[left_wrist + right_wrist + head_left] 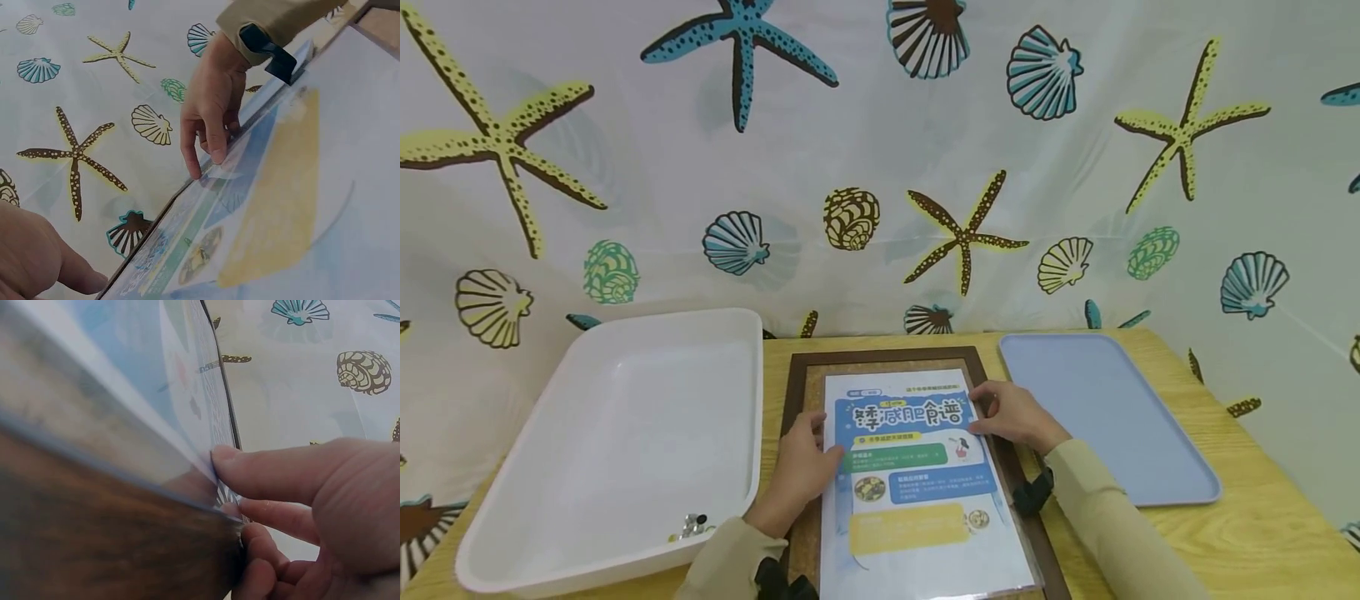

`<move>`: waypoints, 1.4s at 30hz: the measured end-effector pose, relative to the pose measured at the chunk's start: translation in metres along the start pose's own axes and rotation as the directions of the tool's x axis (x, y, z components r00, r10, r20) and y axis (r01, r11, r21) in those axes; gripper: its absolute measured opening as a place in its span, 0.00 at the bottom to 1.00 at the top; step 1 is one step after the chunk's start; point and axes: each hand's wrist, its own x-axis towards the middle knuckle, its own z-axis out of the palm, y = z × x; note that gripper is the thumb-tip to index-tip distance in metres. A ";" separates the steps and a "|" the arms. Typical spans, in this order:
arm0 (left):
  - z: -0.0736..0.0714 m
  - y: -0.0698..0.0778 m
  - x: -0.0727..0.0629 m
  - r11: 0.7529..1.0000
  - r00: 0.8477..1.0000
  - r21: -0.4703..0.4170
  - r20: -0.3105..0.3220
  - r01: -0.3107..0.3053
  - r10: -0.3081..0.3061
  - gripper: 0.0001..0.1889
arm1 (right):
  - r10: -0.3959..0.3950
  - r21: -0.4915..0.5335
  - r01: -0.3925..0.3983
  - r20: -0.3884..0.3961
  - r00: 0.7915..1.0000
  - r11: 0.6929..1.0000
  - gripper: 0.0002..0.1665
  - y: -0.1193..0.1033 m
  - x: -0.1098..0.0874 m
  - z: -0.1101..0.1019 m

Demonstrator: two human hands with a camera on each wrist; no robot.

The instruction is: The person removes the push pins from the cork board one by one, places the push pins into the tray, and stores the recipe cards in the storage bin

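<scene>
Holding a printed sheet (925, 492) between two containers

I have the sheet's right edge pinched in my right hand (1017, 412), thumb on the printed face and fingers behind it. My left hand (801, 467) is at the opposite edge, thumb touching it and fingers bent; whether those fingers grip it too, I cannot tell. The sheet lies over a cork board (815, 383) in a dark brown frame (880, 357), on the wooden table (1232, 550). To my left sits a deep white tub (655, 433), and in its near right corner is a little cluster of small pieces (694, 525), silvery, black and yellowish, too small to make out. To my right, beside the frame, lies a shallow pale blue tray (1105, 408)
</scene>
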 end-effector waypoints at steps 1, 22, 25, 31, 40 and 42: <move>-0.001 0.001 0.001 0.999 1.000 -0.033 -0.002 0.026 -0.026 0.27 | 0.000 0.001 0.000 -0.001 1.000 1.000 0.29 0.000 0.000 0.000; -0.003 0.005 0.009 0.971 0.982 -0.165 -0.047 0.173 -0.183 0.26 | -0.007 0.035 0.007 0.010 1.000 0.999 0.29 0.004 0.000 -0.002; -0.004 0.005 0.007 0.979 0.987 -0.148 -0.053 0.141 -0.150 0.22 | -0.018 0.031 0.018 0.004 1.000 0.999 0.29 0.005 0.000 -0.002; -0.001 0.008 0.002 1.000 1.000 -0.016 -0.012 0.013 -0.013 0.10 | -0.037 0.066 0.036 0.016 0.999 0.997 0.28 0.006 -0.001 -0.002; -0.001 0.006 0.003 0.998 1.000 0.061 0.009 -0.007 0.006 0.12 | -0.038 0.084 0.036 0.018 0.999 0.996 0.27 0.006 -0.001 -0.003; -0.001 0.002 0.005 0.998 1.000 0.056 0.021 -0.002 0.000 0.12 | -0.037 0.068 0.035 0.020 0.999 0.997 0.27 0.006 0.000 -0.002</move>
